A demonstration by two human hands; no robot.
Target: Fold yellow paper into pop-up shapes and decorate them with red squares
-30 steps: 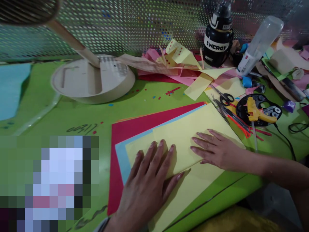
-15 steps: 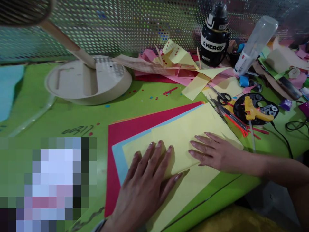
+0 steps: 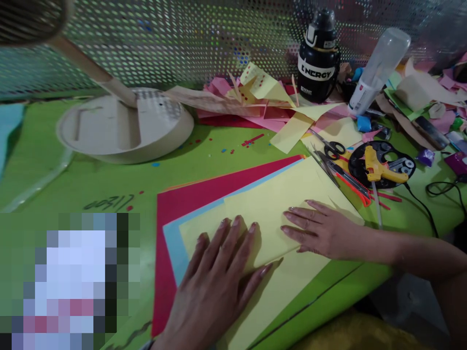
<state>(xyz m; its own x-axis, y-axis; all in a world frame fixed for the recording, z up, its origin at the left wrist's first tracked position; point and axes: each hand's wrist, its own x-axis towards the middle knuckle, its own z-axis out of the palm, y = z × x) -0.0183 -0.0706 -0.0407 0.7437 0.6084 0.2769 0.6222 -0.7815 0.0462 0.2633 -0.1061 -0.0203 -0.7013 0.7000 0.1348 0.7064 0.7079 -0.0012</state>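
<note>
Yellow sheet (image 3: 288, 194): thin matte paper, folded over on itself, lower centre of the frame; its folded edge runs slantwise between the two hands.
Left hand (image 3: 215, 287): flat and open, fingers spread, palm pressing the yellow sheet at bottom centre.
Right hand (image 3: 321, 231): flat and open, fingers together and pointing toward the left of the frame, lying on the folded flap right of centre.
Blue sheet (image 3: 175, 248): a pale strip showing under the yellow sheet's left edge.
Red sheet (image 3: 204, 194): lowest of the visible stack, a wide triangle of smooth paper reaching left and up.
Table (image 3: 109, 180): glossy bright green top, dotted with tiny paper specks.
Scissors (image 3: 330, 146): black-handled, just beyond the stack's upper right corner.
Glue gun (image 3: 381, 167): yellow plastic, resting on a round black tray at right.
Paper scraps (image 3: 262, 99): crumpled pink, yellow and tan offcuts heaped at upper centre.
Black bottle (image 3: 317, 61): upright, white lettering, top centre-right.
Fan base (image 3: 124, 121): round cream plastic disc, upper left, before a perforated metal screen (image 3: 182, 34).
</note>
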